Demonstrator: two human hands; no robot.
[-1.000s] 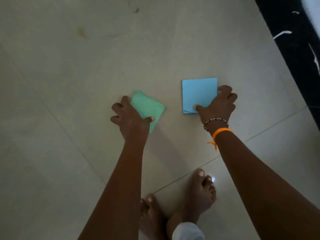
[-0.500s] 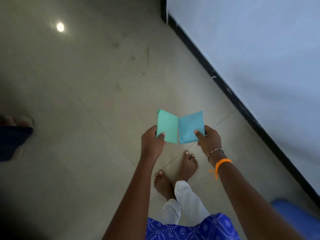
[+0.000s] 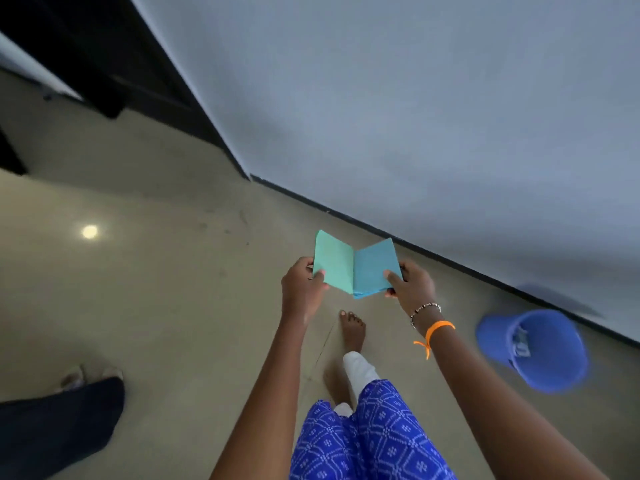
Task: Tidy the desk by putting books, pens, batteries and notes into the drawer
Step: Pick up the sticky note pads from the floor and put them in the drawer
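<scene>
I hold two pads of sticky notes in front of me above the floor. My left hand (image 3: 300, 285) grips the green note pad (image 3: 333, 263) by its left edge. My right hand (image 3: 410, 287) grips the blue note pad (image 3: 373, 268) by its right edge, with something small and dark tucked under the fingers. The two pads touch along their inner edges and form a shallow V. No desk or drawer is in view.
A blue bin (image 3: 535, 349) stands on the floor at the right, near the wall's dark skirting (image 3: 415, 247). Another person's dark trouser leg and foot (image 3: 59, 431) are at the lower left. Dark furniture (image 3: 104, 64) fills the upper left. My bare feet (image 3: 351, 332) are below the pads.
A second ago both hands pressed on the pads lying on the floor. Both pads have since been lifted and brought together, and my view has risen and swung toward the wall and bin.
</scene>
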